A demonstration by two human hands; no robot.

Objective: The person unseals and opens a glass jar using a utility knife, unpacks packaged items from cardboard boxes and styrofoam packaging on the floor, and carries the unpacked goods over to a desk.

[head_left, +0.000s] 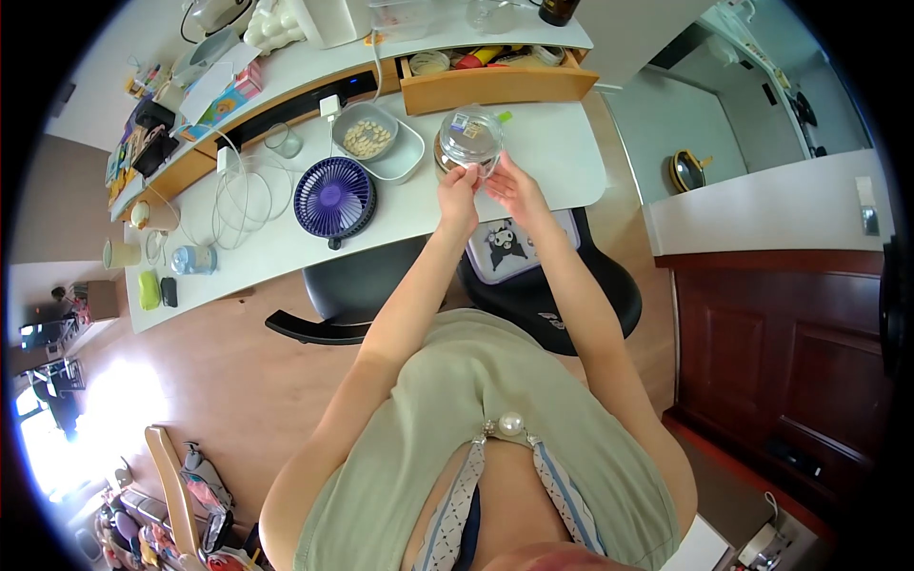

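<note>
Pale-green top (505, 371), then L hand (459, 197) & R hand (518, 192), fingers closed on clear container (473, 135) abv wht desk (557, 162).

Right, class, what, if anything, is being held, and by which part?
A clear container, held at its near edge between the left hand and right hand.

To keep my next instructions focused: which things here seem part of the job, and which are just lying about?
Likely part of the job:
clear container, held in left hand and right hand
possibly the bowl of pale pieces, untouched

Likely just lying about:
purple fan
bluish container
</note>
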